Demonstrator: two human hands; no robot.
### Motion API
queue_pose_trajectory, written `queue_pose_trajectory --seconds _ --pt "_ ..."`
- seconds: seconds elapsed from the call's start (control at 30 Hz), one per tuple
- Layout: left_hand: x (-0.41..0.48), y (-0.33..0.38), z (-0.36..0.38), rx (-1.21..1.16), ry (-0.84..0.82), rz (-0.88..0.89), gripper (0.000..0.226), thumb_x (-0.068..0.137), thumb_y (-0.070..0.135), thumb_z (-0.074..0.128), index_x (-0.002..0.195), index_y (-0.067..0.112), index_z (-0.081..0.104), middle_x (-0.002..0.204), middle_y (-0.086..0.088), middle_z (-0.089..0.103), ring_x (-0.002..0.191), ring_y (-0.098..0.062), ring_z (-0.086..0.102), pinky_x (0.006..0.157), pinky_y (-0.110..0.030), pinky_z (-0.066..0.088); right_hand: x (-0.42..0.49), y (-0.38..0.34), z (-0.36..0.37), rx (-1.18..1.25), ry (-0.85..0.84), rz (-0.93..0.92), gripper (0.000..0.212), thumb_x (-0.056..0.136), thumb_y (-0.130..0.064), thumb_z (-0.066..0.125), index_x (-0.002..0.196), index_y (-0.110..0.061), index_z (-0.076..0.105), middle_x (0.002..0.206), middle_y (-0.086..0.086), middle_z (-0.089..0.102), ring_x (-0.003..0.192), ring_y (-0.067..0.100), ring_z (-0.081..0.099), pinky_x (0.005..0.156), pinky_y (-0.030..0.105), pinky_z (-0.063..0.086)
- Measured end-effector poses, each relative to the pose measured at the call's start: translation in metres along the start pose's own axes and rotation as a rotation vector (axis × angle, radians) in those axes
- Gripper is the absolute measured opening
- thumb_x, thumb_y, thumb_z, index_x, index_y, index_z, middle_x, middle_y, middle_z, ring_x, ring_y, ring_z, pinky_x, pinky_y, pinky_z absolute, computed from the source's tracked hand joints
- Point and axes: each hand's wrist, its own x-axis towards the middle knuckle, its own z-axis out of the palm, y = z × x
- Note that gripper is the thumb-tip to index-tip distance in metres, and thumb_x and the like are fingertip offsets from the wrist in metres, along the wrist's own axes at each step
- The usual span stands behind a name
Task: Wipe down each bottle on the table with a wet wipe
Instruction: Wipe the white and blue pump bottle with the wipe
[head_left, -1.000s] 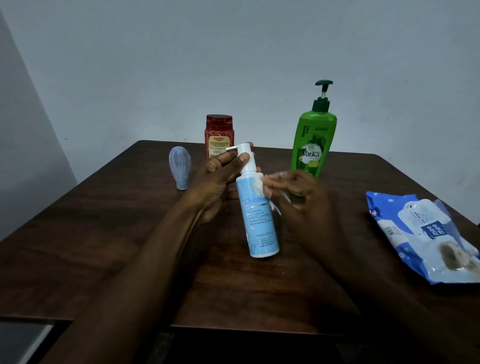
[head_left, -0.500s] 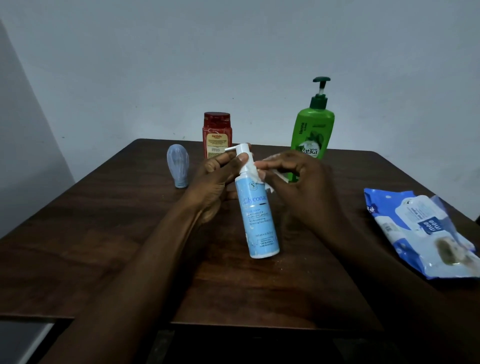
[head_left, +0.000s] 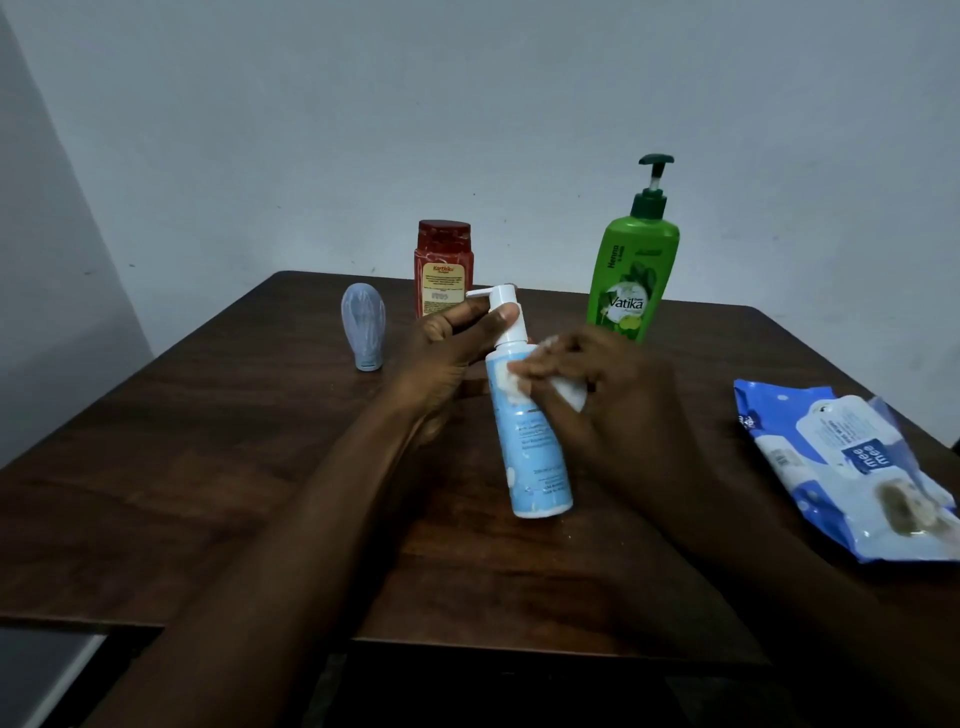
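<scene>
Head view. Blue bottle (head_left: 530, 441) stands near the middle of the table (head_left: 208, 467), base down, top tilted away toward the far edge. Left hand (head_left: 447, 353) grips its white pump neck, thumb across the front. Right hand (head_left: 613, 395) pinches a bunched wipe (head_left: 569, 395) and presses it on the bottle's shoulder.

Step in hand, as I judge it: wiping the upper body. Best to hold firm at the neck, draw the wipe down in full strokes, and turn the bottle so the back gets covered. Avoid pushing the pump head.

Green bottle (head_left: 631, 270) and red jar (head_left: 443, 270) stand upright along the far edge, and a small bottle (head_left: 363, 327) toward the far-left corner. All are capped and untouched. Every bottle is opaque, so fill levels can't be told.

Pack (head_left: 852, 467) lies flat at the right edge. Can't tell whether its flap is open, and no wipes show inside.
</scene>
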Motion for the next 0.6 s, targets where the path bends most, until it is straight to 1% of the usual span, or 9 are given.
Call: queue_pose_trajectory --seconds 0.07,0.1,0.2,0.3,0.37,0.43,0.47,0.53,0.6 --pt "-0.001 0.002 0.001 -0.032 0.003 0.016 0.027 0.086 0.023 0.072 0.113 0.019 0.072 0.088 0.003 0.075 0.072 -0.007 0.07 0.058 -0.023 0.053 0.02 0.002 0.002 0.008 0.068 0.028 0.014 0.086 -0.014 0.076 0.099 -0.015 0.08 0.097 0.003 0.072 0.09 0.012 0.065 0.082 0.023 0.05" --pt "-0.001 0.002 0.002 -0.049 0.015 0.021 0.027 0.084 0.022 0.073 0.111 0.019 0.072 0.087 0.003 0.075 0.071 -0.007 0.07 0.055 -0.022 0.053 0.024 0.003 0.002 0.011 0.081 0.031 0.015 0.086 -0.014 0.075 0.099 -0.014 0.08 0.096 0.003 0.072 0.09 0.012 0.065 0.083 0.022 0.05" --pt "-0.002 0.002 0.004 -0.072 0.069 0.018 0.025 0.08 0.021 0.078 0.105 0.021 0.074 0.094 0.0 0.076 0.078 -0.012 0.071 0.061 -0.026 0.057 0.006 0.002 0.001 -0.002 0.038 -0.009 0.015 0.087 -0.014 0.073 0.101 -0.014 0.079 0.098 0.004 0.07 0.092 0.01 0.063 0.084 0.017 0.046" --pt "-0.002 0.0 0.007 -0.064 0.135 0.022 0.026 0.079 0.019 0.082 0.103 0.02 0.074 0.098 -0.004 0.073 0.079 -0.013 0.07 0.064 -0.027 0.058 -0.043 0.002 -0.002 -0.043 -0.032 -0.069 0.014 0.087 -0.017 0.077 0.101 -0.016 0.079 0.103 0.002 0.067 0.096 0.007 0.061 0.088 0.014 0.046" --pt "-0.001 0.001 0.008 -0.063 0.145 0.025 0.027 0.077 0.019 0.084 0.102 0.021 0.073 0.106 -0.012 0.072 0.081 -0.013 0.072 0.065 -0.028 0.059 -0.066 0.003 -0.003 -0.068 -0.036 -0.095 0.017 0.083 -0.015 0.078 0.1 -0.017 0.079 0.105 0.001 0.066 0.096 0.007 0.063 0.091 0.012 0.047" --pt "0.0 0.0 0.01 -0.072 0.148 0.03 0.025 0.076 0.018 0.085 0.098 0.023 0.074 0.112 -0.014 0.072 0.084 -0.014 0.073 0.068 -0.03 0.06 -0.068 0.005 -0.005 -0.045 -0.034 -0.087 0.019 0.08 -0.017 0.078 0.1 -0.018 0.079 0.103 -0.001 0.066 0.094 0.005 0.063 0.089 0.012 0.047" --pt "0.0 -0.001 0.011 -0.077 0.15 0.035 0.024 0.075 0.017 0.085 0.096 0.024 0.074 0.109 -0.014 0.072 0.084 -0.014 0.073 0.07 -0.031 0.06 -0.062 0.004 -0.005 -0.02 -0.035 -0.073 0.017 0.082 -0.02 0.077 0.099 -0.018 0.079 0.101 -0.002 0.067 0.093 0.004 0.063 0.088 0.012 0.048" --pt "0.001 -0.002 0.014 -0.084 0.149 0.055 0.024 0.075 0.016 0.086 0.095 0.023 0.073 0.097 -0.005 0.072 0.081 -0.013 0.072 0.07 -0.032 0.06 -0.038 0.003 -0.007 0.012 -0.036 -0.048 0.017 0.086 -0.026 0.074 0.1 -0.018 0.08 0.098 -0.002 0.068 0.091 0.003 0.061 0.083 0.015 0.048" --pt "0.003 -0.003 0.015 -0.071 0.144 0.069 0.025 0.076 0.016 0.085 0.096 0.023 0.071 0.086 0.005 0.072 0.078 -0.012 0.071 0.068 -0.032 0.059 -0.009 0.005 -0.006 0.016 0.001 -0.028 0.017 0.086 -0.025 0.074 0.1 -0.017 0.08 0.096 0.001 0.07 0.089 0.006 0.062 0.081 0.021 0.049"
